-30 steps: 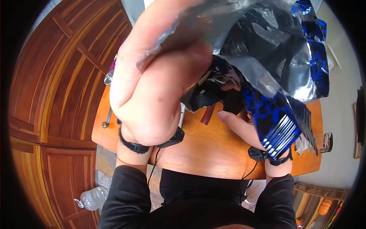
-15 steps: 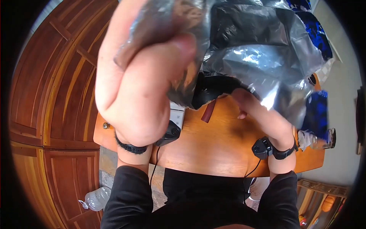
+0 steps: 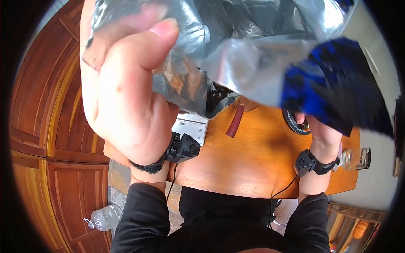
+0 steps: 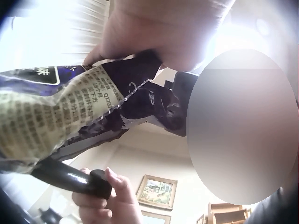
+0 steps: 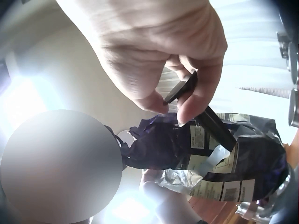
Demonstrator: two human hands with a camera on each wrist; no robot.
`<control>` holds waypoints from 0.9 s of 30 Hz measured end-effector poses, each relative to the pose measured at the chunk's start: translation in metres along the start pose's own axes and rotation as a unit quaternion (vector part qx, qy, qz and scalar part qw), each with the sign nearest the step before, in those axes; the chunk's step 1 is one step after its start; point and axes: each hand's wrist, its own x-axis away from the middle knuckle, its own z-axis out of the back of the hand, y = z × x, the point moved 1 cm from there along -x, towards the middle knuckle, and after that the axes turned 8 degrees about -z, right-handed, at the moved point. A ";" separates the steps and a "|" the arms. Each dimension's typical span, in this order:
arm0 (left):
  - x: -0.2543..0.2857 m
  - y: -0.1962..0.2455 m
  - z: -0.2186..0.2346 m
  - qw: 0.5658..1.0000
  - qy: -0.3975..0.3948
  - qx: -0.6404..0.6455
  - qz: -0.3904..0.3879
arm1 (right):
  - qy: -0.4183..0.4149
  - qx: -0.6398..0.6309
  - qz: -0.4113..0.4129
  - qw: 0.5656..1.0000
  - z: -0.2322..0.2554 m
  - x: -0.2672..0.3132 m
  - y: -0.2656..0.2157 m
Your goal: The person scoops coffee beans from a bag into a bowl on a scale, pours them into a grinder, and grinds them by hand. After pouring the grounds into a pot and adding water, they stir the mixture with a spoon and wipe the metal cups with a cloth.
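A torn foil bag (image 3: 253, 59), silver inside and printed blue and black outside, hangs over the table. My left hand (image 3: 126, 88) grips its upper edge between thumb and fingers. Dark bits (image 3: 217, 93) show through the bag's opening. My right hand (image 3: 322, 128), partly behind the blue flap in the head view, pinches the flat end of a thick black handle (image 5: 217, 130) between thumb and fingers. The left wrist view also has this handle (image 4: 70, 179), curving in towards the bag. Its far end is hidden by the bag.
On the wooden table (image 3: 253, 168) are a white scale (image 3: 194, 128), a dark red stick (image 3: 235, 122) and a round, black-rimmed item (image 3: 295, 124). A glass (image 3: 363, 158) stands at the right edge. A clear plastic bottle (image 3: 103, 218) lies on the floor at left.
My left hand has shifted left with the bag's edge. My right hand has moved right, away from the bag's middle, and the blue flap has swung across in front of it.
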 end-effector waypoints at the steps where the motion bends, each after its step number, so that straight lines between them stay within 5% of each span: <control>1: 0.000 0.000 -0.001 0.999 0.004 0.043 0.022 | 0.003 -0.009 0.001 1.000 0.001 -0.001 0.000; 5: -0.002 0.001 -0.011 0.993 -0.072 -0.081 -0.045 | 0.013 -0.039 -0.005 0.999 0.005 -0.004 -0.001; 7: -0.002 0.006 -0.010 0.932 -0.126 -0.319 -0.118 | 0.008 -0.028 0.000 1.000 0.007 -0.004 -0.002; 9: -0.002 0.010 -0.008 0.808 -0.171 -0.534 -0.180 | 0.006 -0.014 0.008 1.000 0.007 -0.004 -0.004; 11: -0.003 0.011 -0.003 0.782 -0.180 -0.569 -0.179 | 0.010 -0.006 0.026 1.000 0.002 -0.003 -0.005; 16: -0.011 0.005 0.016 0.971 -0.114 -0.208 -0.020 | 0.023 0.044 0.040 0.998 -0.002 -0.001 -0.005; 19: 0.003 -0.011 -0.008 0.994 0.029 -0.105 -0.016 | 0.010 0.061 0.027 0.998 0.002 0.000 -0.007; 22: -0.001 -0.002 -0.019 0.999 0.036 0.029 0.019 | 0.008 0.080 0.044 0.996 0.000 0.000 -0.007; 24: -0.004 -0.013 -0.001 0.997 0.070 -0.009 0.032 | 0.010 0.083 0.053 0.995 -0.001 0.000 -0.007; 26: 0.001 -0.011 0.000 0.966 0.008 -0.256 -0.039 | 0.007 0.079 0.049 0.996 -0.001 0.001 -0.007; 27: 0.001 -0.011 -0.001 0.966 0.008 -0.256 -0.039 | 0.005 0.079 0.049 0.996 -0.001 0.001 -0.007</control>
